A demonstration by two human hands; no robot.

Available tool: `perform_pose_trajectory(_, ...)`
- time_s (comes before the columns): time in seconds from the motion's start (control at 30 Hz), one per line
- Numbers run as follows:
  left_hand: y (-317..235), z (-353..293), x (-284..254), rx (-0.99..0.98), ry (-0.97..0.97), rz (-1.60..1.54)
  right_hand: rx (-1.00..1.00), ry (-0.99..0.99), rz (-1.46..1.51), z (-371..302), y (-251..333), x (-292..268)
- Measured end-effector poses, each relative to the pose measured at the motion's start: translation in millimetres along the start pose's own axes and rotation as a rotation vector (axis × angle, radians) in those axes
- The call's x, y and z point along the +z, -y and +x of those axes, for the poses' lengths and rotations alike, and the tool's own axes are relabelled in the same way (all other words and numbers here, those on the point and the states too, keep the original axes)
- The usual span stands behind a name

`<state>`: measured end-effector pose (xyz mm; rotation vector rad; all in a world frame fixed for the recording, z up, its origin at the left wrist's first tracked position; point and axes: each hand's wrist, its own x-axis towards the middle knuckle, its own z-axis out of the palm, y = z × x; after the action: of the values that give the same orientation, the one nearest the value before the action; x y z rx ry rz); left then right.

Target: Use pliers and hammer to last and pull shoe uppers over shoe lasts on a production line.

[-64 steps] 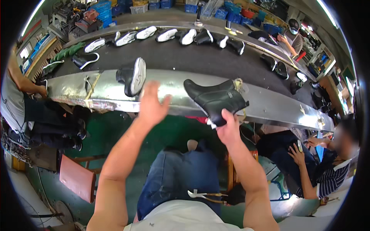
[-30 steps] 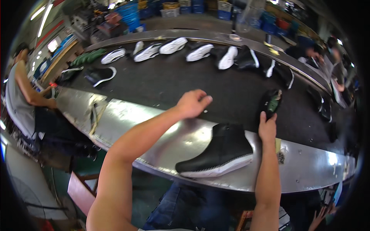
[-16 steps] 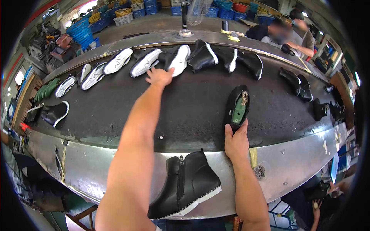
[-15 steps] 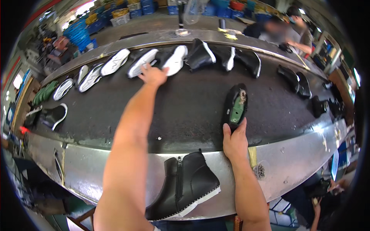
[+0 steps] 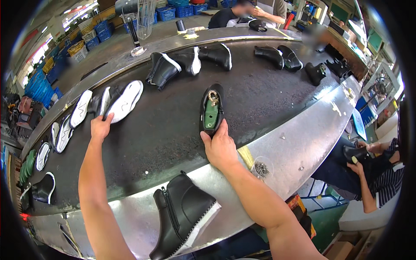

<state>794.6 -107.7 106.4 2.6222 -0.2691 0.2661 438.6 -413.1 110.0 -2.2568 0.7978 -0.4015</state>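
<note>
The right fingers (image 5: 223, 128) clasp the near end of a black boot (image 5: 203, 110), thumb on its left; its opening, holding a green insert (image 5: 211, 116), lies just beyond them. The left fingers (image 5: 99, 120), bent, touch the near end of a white-soled shoe (image 5: 127, 102); whether they grip it I cannot tell. Nearer the body than both sets, a zipped boot (image 5: 186, 212) rests on the surface (image 5: 294, 147).

This is a shoemaking workshop. Black ankle boots with white soles (image 5: 164, 69) line a long black tabletop with bare metal edges (image 5: 281, 145), where moulded green foot-shaped blocks (image 5: 28, 167) also lie. Blue plastic crates (image 5: 167, 14) stand beyond, and a co-worker in a striped top (image 5: 387, 188) handles a dark boot (image 5: 353, 152).
</note>
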Motion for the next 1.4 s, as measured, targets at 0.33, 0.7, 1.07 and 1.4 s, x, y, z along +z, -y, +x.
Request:
perform_pose_trajectory(0.33,128.3,-311.5,-247.2,-0.031,0.169,-0.1,-0.049,-0.103,-0.03,-2.8,-7.3,21.7)
perform_pose_trajectory(0.7,95.4,-518.0,-265.4,0.112,-0.245,0.418,-0.541,0.081,0.323,-229.0,-49.2,-75.2)
perform_pose_trajectory(1.07,-119.9,-461.1,-179.1,0.217,0.416,0.071,-0.583,0.972,-0.409,-566.7,-218.4,-171.3)
perform_pose_trajectory(1.4,-76.1,-801.3,-163.7,-0.11,0.394,-0.967,0.677,1.139,0.828,-583.3,-310.5,-184.0)
